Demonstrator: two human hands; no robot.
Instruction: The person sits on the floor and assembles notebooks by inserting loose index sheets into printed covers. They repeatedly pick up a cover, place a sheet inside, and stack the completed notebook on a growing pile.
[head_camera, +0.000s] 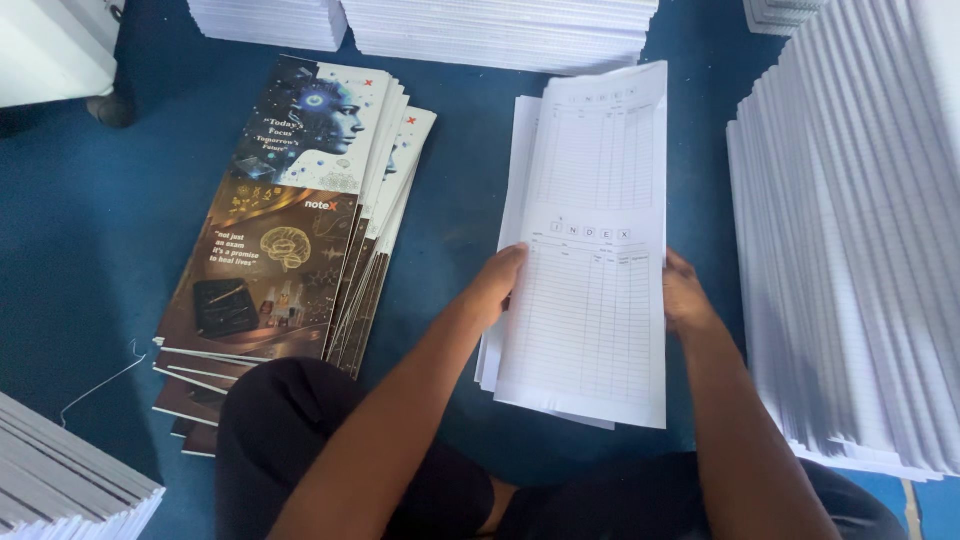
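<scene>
Hands grasp a bundle of white printed sheets (590, 250) from both long edges. Left hand (497, 285) is closed on the bundle's left edge, thumb on the top sheet, fingers hidden beneath. Right hand (685, 298) grips the right edge at about the same height; its fingers are largely hidden behind the paper. Bundle is held flat, just over a blue floor (90, 230), its top sheet showing two ruled table forms, one above the other. Lower sheets in the bundle jut out on the left side and at the near edge, so the bundle is not squared.

Left of the bundle, apart from it, lies a fanned pile of printed covers (290, 215): upper panel blue and white, lower panel brown. Near end of that pile touches the person's dark-clothed knee (290, 430).

Right of the bundle, a tall slanted stack of white ruled paper (850, 250) runs along the frame edge. Further white stacks (500, 30) sit along the far side. A grey-edged stack (60, 480) occupies the near left corner, with a thin loose white thread (100, 385) beside it.
</scene>
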